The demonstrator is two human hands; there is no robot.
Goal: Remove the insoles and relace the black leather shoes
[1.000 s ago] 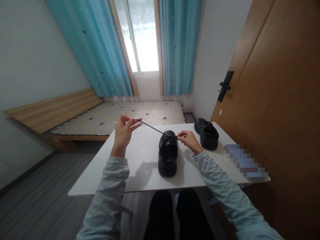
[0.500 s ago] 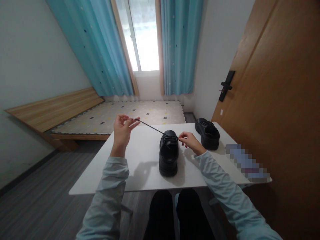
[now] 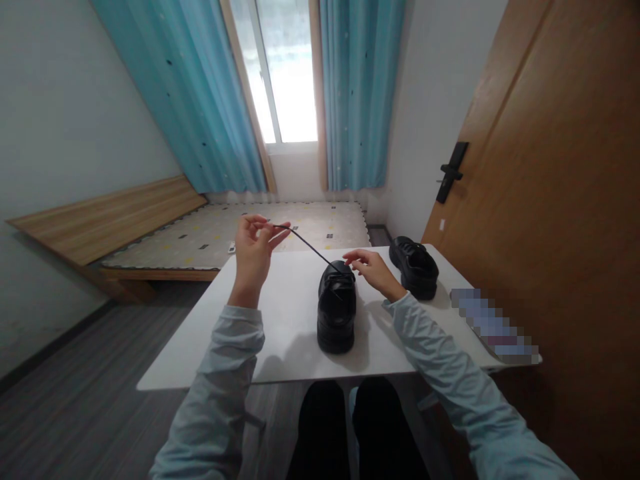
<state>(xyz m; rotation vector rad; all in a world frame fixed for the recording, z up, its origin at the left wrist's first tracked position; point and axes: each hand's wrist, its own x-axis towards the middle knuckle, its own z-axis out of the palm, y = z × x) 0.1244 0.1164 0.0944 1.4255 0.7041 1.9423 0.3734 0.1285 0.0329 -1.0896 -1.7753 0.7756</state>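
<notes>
A black shoe (image 3: 336,327) stands on the white table (image 3: 210,347), its toe pointing away from me. From its top a thin black shoelace (image 3: 310,246) runs up and to the left in a slight curve. My left hand (image 3: 254,250) pinches the far stretch of that lace between thumb and fingers, raised above the table's far edge. Beside the shoe's upper right side is my right hand (image 3: 373,270), fingers stretched toward the lacing and slightly apart. Nothing shows in its grasp. A matching black shoe (image 3: 417,270) stands farther right.
A blurred-out flat item (image 3: 493,327) lies along the table's right edge. Beyond the table is a bed (image 3: 280,217) with a patterned mattress. The wooden door (image 3: 550,200) rises close on the right. My knees (image 3: 325,420) are under the near edge.
My left hand has moved slightly up and right, and the lace now bows instead of running straight. My right hand has loosened its pinch at the shoe's side and shifted up and left.
</notes>
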